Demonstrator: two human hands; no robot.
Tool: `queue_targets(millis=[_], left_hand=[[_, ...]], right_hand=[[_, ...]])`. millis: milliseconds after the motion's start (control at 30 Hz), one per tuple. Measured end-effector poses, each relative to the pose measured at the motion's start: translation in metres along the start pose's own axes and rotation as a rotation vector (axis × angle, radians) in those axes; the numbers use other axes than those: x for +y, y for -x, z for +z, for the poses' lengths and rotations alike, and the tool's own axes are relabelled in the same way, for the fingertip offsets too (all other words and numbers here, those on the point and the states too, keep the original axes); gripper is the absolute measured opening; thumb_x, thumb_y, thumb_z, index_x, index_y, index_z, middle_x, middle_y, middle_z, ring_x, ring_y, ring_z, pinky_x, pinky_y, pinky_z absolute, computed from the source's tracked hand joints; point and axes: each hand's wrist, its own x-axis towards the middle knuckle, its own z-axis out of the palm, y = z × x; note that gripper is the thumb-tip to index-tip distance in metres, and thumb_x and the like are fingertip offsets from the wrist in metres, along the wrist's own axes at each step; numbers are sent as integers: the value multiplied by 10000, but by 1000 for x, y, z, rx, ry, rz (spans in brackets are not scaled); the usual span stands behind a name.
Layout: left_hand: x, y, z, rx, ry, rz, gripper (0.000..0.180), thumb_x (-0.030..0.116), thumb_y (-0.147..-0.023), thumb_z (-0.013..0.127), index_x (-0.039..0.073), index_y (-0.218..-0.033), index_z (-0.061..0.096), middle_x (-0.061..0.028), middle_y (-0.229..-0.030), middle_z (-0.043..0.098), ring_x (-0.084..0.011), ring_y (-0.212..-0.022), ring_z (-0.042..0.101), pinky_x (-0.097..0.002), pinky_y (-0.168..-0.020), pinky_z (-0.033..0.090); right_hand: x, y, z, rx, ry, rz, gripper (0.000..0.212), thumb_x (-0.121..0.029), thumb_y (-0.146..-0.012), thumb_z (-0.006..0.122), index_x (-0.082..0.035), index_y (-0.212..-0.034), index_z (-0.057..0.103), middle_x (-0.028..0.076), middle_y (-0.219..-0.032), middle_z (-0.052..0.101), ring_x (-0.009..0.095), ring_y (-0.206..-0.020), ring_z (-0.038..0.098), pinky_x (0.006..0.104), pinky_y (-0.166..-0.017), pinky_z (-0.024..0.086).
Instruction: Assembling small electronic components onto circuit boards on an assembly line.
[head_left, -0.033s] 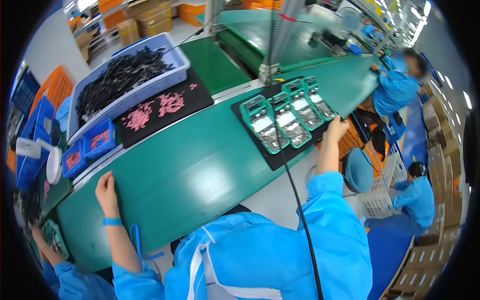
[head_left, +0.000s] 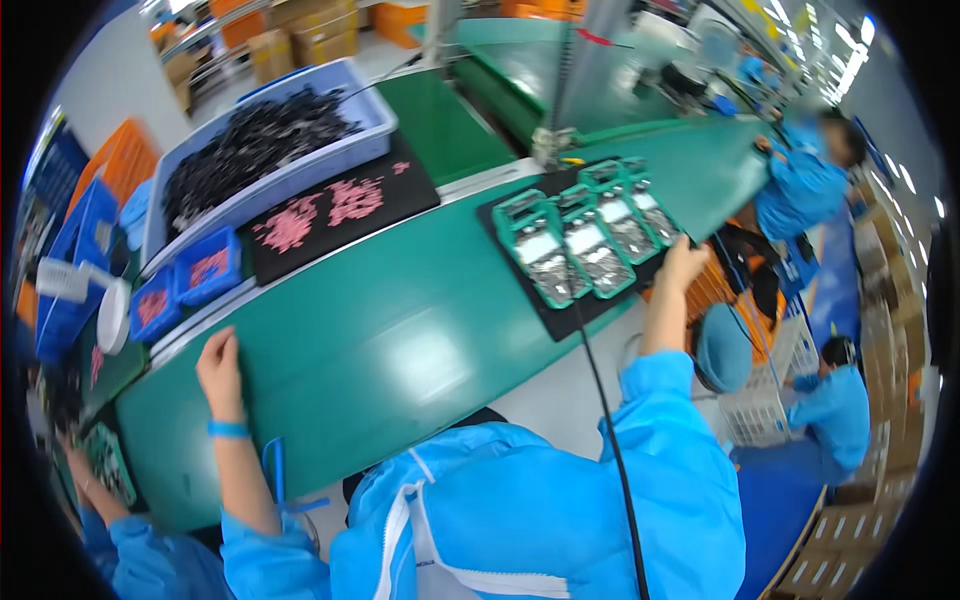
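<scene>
Several green plastic trays [head_left: 540,250] with grey and white contents stand side by side on a black mat [head_left: 545,318] on the green work surface [head_left: 330,330]. My right hand [head_left: 683,262] is closed at the mat's right corner, beside the rightmost tray. Its fingertips seem to grip the mat's edge, partly hidden by the hand. My left hand [head_left: 220,370] is at the left over the green surface, its fingers loosely curled with a gap by the thumb. Nothing shows in it. A blue band circles that wrist.
A light blue bin [head_left: 378,137] of black strips stands behind, near pink pieces [head_left: 355,200] on another black mat and two small blue boxes [head_left: 208,268]. A black cable [head_left: 610,440] hangs across the view. Co-workers' arms [head_left: 95,490] are at the left; another person [head_left: 795,190] sits far right.
The scene has shifted slightly to the right in the picture. My left hand has turned a little and its thumb shows apart more. The right hand keeps its place by the mat.
</scene>
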Motion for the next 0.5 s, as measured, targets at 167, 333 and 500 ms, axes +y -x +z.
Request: queue_targets(millis=[167, 333, 500], left_hand=[[81, -31, 63, -183, -156, 288, 148, 132, -803, 648, 31, -899, 696, -119, -881, 681, -242, -826, 658, -320, -749, 512], [111, -79, 127, -175, -433, 452, 122, 209, -719, 675, 121, -790, 723, -121, -800, 682, -316, -803, 644, -435, -737, 512], [108, -101, 172, -126, -560, 489, 65, 187, -721, 691, 148, -765, 718, -95, -777, 667, -293, -807, 636, -438, -743, 492]], right_hand=[[-25, 59, -19, -222, 399, -638, 533, -219, -843, 623, -14, -1303, 449, 345, -1397, 253, 509, -1308, 229, 634, -1046, 195], [-98, 166, -37, -485, 394, -993, 368, -126, -830, 620, -54, -1186, 561, 267, -1457, 240, 508, -1377, 134, 701, -1036, 96], [-141, 251, -37, -913, 135, -998, 276, -69, -786, 651, -69, -1058, 608, 218, -1401, 388, 403, -1364, 287, 625, -1067, 140]])
